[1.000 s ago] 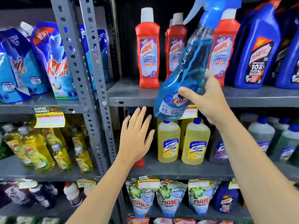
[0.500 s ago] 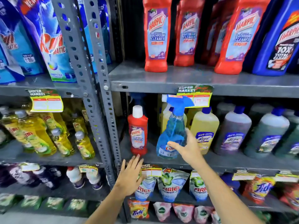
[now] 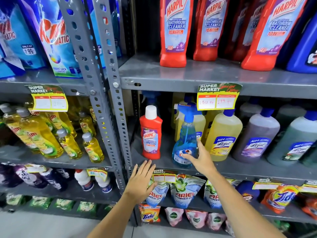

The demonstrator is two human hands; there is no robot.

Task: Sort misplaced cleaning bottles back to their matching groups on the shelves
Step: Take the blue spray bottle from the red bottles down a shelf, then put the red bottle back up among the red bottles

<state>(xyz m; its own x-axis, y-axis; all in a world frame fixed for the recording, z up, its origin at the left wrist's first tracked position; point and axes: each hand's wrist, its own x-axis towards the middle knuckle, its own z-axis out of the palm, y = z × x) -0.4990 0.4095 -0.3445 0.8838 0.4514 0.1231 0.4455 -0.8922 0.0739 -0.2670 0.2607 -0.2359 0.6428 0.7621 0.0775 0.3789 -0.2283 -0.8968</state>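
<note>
Two hands reach toward the middle shelf (image 3: 240,166). The right hand (image 3: 202,159) has loose, spread fingers touching the blue spray bottle (image 3: 186,143), which stands on that shelf; I cannot tell if it grips. The left hand (image 3: 141,182) is flat and empty, just below the small red bottle (image 3: 151,134). That one says "HARPIC BATHROOM CLEANER", like the big red bottles (image 3: 173,31) above. Grab it round the middle and lift it straight up there. Yellow bottles (image 3: 223,136) say "Lizol".
</note>
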